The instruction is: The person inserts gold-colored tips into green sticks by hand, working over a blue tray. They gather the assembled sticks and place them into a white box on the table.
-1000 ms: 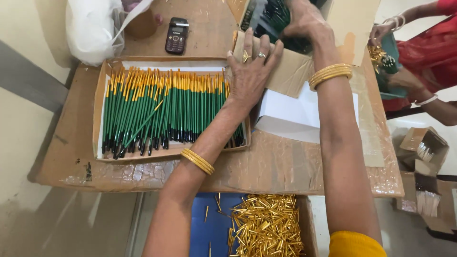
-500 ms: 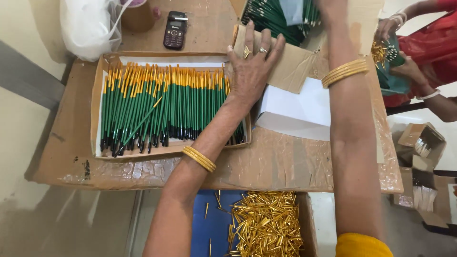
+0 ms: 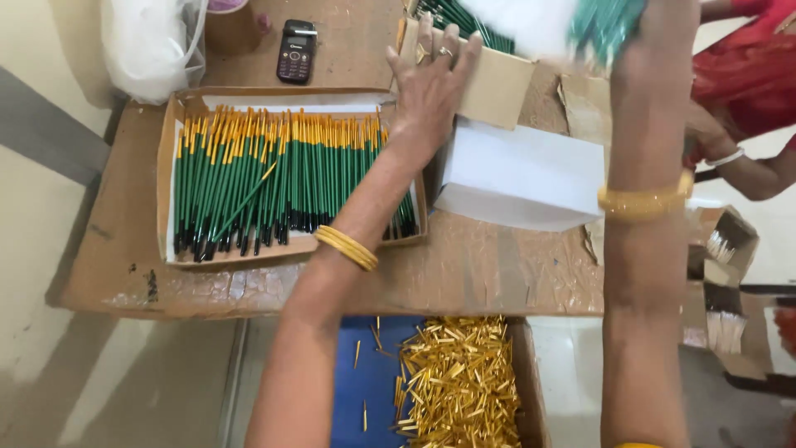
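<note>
Green pencils (image 3: pixel 282 178) fill the tray (image 3: pixel 166 174) on the tabletop (image 3: pixel 497 265). My left hand (image 3: pixel 427 87) presses flat, fingers spread, on a carton (image 3: pixel 497 83). My right hand (image 3: pixel 655 33) lifts a blurred bundle (image 3: pixel 601 25); grip unclear, so pencils might spill.

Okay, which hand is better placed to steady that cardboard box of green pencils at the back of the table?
Left. The left hand lies flat on the cardboard box, fingers spread. The right hand is raised above it, blurred, apparently carrying a bunch of green pencils.
</note>
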